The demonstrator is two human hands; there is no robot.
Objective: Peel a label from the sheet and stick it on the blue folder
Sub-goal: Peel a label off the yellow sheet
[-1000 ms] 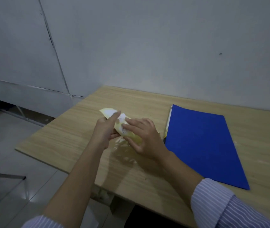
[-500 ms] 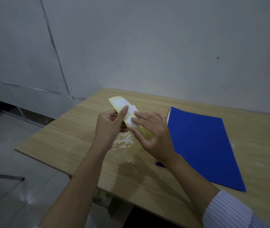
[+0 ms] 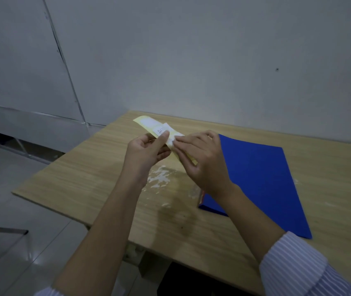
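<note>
A yellow label sheet is held in the air above the wooden table, between both hands. My left hand pinches the sheet from the left, thumb on top. My right hand grips the sheet's near end, and its fingertips pinch the edge of a white label with handwriting that curls up off the sheet. The blue folder lies flat and closed on the table to the right, partly behind my right hand and wrist.
A grey wall stands right behind the table. White residue patches mark the tabletop under my hands. The table's left and near edges drop to a tiled floor, where a metal bar lies at the left.
Both hands have lifted the sheet off the table and raised it. The white label's edge now curls up from the sheet under my right fingertips.
</note>
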